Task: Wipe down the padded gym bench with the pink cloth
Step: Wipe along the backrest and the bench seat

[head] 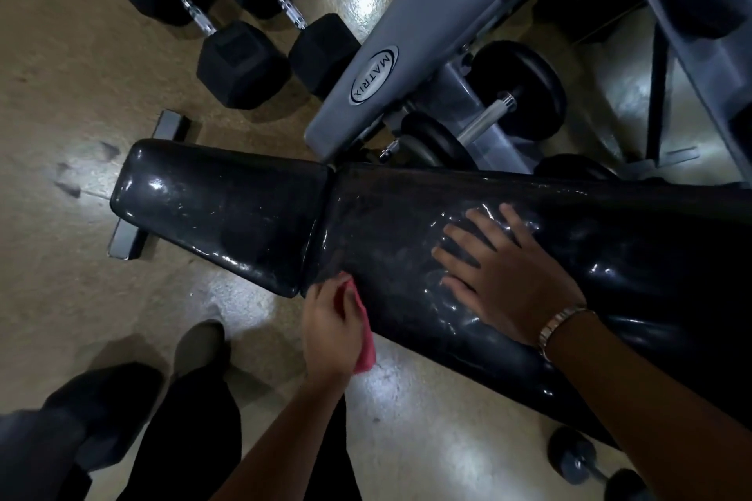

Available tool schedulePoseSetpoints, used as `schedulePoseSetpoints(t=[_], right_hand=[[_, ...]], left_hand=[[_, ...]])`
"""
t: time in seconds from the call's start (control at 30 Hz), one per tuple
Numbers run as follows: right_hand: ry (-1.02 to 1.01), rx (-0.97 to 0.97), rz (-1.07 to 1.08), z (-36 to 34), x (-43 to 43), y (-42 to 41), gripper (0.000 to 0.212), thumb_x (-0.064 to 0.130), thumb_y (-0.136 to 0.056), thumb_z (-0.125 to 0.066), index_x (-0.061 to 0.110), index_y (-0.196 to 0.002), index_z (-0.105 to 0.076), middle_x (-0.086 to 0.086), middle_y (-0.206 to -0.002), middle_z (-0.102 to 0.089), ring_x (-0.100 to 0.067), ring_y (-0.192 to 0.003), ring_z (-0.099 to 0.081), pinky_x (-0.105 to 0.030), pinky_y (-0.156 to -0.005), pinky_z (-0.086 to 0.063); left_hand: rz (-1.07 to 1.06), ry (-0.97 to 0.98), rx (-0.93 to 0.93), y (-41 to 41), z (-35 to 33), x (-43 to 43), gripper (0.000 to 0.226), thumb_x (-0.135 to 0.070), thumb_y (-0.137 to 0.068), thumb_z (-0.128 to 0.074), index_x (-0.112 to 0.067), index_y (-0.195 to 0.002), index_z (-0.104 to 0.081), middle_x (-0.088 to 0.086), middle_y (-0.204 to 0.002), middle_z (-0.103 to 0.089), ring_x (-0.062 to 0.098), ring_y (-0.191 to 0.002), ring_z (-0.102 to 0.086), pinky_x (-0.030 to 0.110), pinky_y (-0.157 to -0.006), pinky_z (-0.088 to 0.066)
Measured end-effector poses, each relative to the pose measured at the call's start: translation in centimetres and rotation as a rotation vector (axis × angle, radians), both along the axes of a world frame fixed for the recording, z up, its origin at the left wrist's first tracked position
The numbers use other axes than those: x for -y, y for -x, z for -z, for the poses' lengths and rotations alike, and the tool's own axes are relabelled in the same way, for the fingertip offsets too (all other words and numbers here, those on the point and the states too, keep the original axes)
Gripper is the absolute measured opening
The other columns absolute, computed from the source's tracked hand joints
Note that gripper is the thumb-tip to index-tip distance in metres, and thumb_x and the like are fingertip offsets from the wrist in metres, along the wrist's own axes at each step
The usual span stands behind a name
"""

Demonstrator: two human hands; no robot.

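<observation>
bench: the padded gym bench (407, 224) runs across the view, short seat pad on the left, long back pad stretching off to the right and toward the camera. black vinyl, shiny, looks a bit streaky in the light.

long axis: left to right with a slant, so any wipe along the length goes roughly sideways across the view.

cloth: the pink cloth (360, 321) is down at the near side edge of the back pad, just right of the gap between the two pads. it's against the side of the padding, not on the top face.

left hand: left hand (329, 334) is closed around the pink cloth, cloth sticking out along the thumb side. it's the hand nearer the gap and the seat pad.

right hand: right hand (504, 277) is flat on top of the back pad, fingers (460, 236) spread wide, holding nothing, looks like it's just bracing. there's a bracelet (559, 327) on that wrist.

which way the work lies: from the cloth, the unwiped top face is up and away, and the seat pad is off to the left. my guess is the left hand is doing the side edge and could go either way from there.

other stuff: hex dumbbells (244, 20) on the floor past the seat end and a grey machine frame (407, 33) behind the bench, both clear of the hands.
</observation>
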State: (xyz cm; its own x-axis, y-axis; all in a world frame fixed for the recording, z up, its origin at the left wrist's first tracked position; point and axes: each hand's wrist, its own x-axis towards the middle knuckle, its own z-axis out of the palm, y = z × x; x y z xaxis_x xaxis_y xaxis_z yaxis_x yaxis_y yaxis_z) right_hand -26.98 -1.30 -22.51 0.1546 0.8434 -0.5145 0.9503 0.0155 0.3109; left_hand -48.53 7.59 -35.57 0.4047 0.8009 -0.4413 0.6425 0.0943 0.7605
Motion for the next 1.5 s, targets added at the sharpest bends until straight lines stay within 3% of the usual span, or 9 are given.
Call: schedulePoseSetpoints(t=[0.07,0.27,0.43,0.67,0.77,0.9,1.13,1.33,1.5], right_hand=[[-0.015,0.0,-0.001,0.0,-0.1,-0.1,0.05,0.05,-0.104,-0.037,0.026,-0.14,-0.061,-0.007,-0.147,-0.06,-0.037,-0.141,-0.05,-0.064,-0.119,-0.03],[-0.055,-0.018,-0.011,0.0,-0.1,-0.1,0.049,0.047,-0.104,-0.036,0.023,-0.139,-0.062,-0.01,-0.145,-0.06,-0.038,-0.139,-0.051,-0.065,-0.117,-0.032],[-0.075,-0.052,0.008,0.1,-0.1,-0.2,0.049,0.046,-0.104,-0.035,0.022,-0.137,-0.063,-0.01,-0.144,-0.061,-0.039,-0.139,-0.051,-0.065,-0.117,-0.032],[-0.092,-0.071,0.029,0.4,-0.1,-0.1,0.046,0.045,-0.104,-0.04,0.022,-0.136,-0.064,-0.009,-0.144,-0.062,-0.038,-0.14,-0.051,-0.066,-0.117,-0.032],[-0.093,-0.061,0.034,0.4,0.0,0.1,0.046,0.046,-0.106,-0.042,0.022,-0.14,-0.061,-0.01,-0.148,-0.058,-0.038,-0.141,-0.05,-0.065,-0.117,-0.031],[-0.098,-0.05,0.055,0.3,-0.2,0.1,0.052,0.046,-0.105,-0.038,0.017,-0.142,-0.059,-0.015,-0.152,-0.055,-0.036,-0.142,-0.049,-0.064,-0.118,-0.032],[-0.09,-0.07,0.075,0.6,-0.3,0.0,0.052,0.046,-0.104,-0.038,0.017,-0.141,-0.06,-0.015,-0.152,-0.054,-0.036,-0.141,-0.049,-0.064,-0.118,-0.032],[-0.115,-0.057,0.076,0.5,-0.5,0.1,0.049,0.046,-0.102,-0.04,0.017,-0.135,-0.06,-0.015,-0.141,-0.059,-0.036,-0.138,-0.051,-0.063,-0.117,-0.034],[-0.138,-0.058,0.068,0.5,-0.5,0.2,0.044,0.044,-0.101,-0.039,0.016,-0.127,-0.062,-0.017,-0.134,-0.062,-0.037,-0.133,-0.055,-0.064,-0.115,-0.037]], left_hand=[[-0.045,0.037,-0.054,-1.4,-0.6,-0.4,0.021,-0.013,-0.097,-0.064,-0.015,-0.116,-0.073,0.005,-0.109,-0.065,0.018,-0.098,-0.061,0.003,-0.08,-0.03],[0.147,-0.024,0.183,0.4,-1.4,1.3,0.021,-0.014,-0.097,-0.062,-0.014,-0.115,-0.073,-0.003,-0.106,-0.064,0.005,-0.097,-0.063,0.004,-0.089,-0.038],[-0.022,0.049,-0.044,-1.2,0.0,-0.7,0.016,-0.008,-0.093,-0.065,-0.014,-0.105,-0.073,0.001,-0.104,-0.064,0.021,-0.096,-0.064,0.013,-0.081,-0.035],[0.103,0.04,0.212,-3.5,-2.3,0.6,0.022,-0.011,-0.094,-0.067,-0.02,-0.112,-0.074,-0.008,-0.107,-0.062,0.001,-0.102,-0.061,0.008,-0.094,-0.041],[0.043,0.045,0.134,-2.9,-1.2,-0.1,0.019,-0.011,-0.094,-0.065,-0.02,-0.109,-0.073,-0.007,-0.106,-0.061,0.008,-0.099,-0.062,0.018,-0.091,-0.044],[-0.021,0.06,0.005,-7.0,-1.1,-2.8,0.011,-0.011,-0.094,-0.062,-0.016,-0.1,-0.07,-0.003,-0.1,-0.057,0.009,-0.089,-0.052,0.019,-0.078,-0.033],[0.177,-0.013,0.231,-7.5,-1.4,-3.0,0.016,-0.012,-0.095,-0.062,-0.018,-0.106,-0.072,-0.004,-0.103,-0.062,0.006,-0.096,-0.059,0.016,-0.09,-0.043],[0.052,0.039,0.031,-7.3,-1.0,-3.4,0.014,-0.011,-0.094,-0.06,-0.017,-0.103,-0.07,-0.003,-0.102,-0.058,0.017,-0.096,-0.059,0.017,-0.08,-0.035],[0.136,0.002,0.267,-12.7,-3.6,-4.2,0.015,-0.011,-0.094,-0.061,-0.017,-0.102,-0.072,-0.004,-0.102,-0.062,0.01,-0.096,-0.061,0.019,-0.087,-0.043]])
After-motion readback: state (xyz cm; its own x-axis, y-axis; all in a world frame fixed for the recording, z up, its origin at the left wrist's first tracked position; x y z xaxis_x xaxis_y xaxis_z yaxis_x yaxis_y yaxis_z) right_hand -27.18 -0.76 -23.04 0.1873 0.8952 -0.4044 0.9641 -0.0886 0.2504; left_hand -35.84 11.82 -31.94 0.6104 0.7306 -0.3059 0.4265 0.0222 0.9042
